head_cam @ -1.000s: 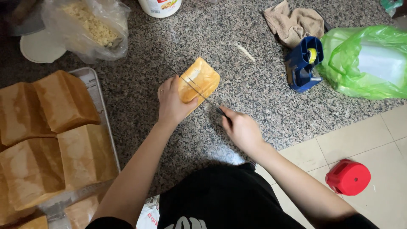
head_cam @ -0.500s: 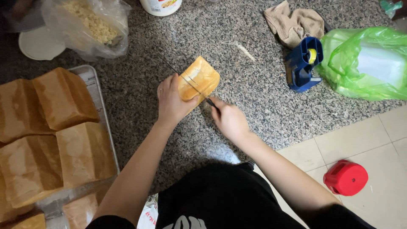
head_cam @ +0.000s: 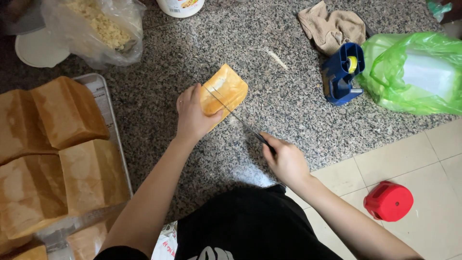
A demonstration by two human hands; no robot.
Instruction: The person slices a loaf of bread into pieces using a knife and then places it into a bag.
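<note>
head view: right hand (head_cam: 288,161) has slid back toward 5 o'clock since a second ago, fist closed on knife (head_cam: 236,115), blade drawn through bread loaf (head_cam: 224,94); cut looks underway. left hand (head_cam: 192,113) curled over loaf's 8 o'clock end, pinning it at centre of speckled granite surface (head_cam: 269,77). tray (head_cam: 103,103) of loaves at 9 o'clock, green bag (head_cam: 414,72) at 2 o'clock, tiled floor (head_cam: 418,154) at 4 o'clock.

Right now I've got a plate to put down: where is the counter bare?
Bare granite lies between the loaf and the blue tape dispenser, and above the loaf toward the cloth. The left is crowded: tray of bread, crumb bag.
</note>
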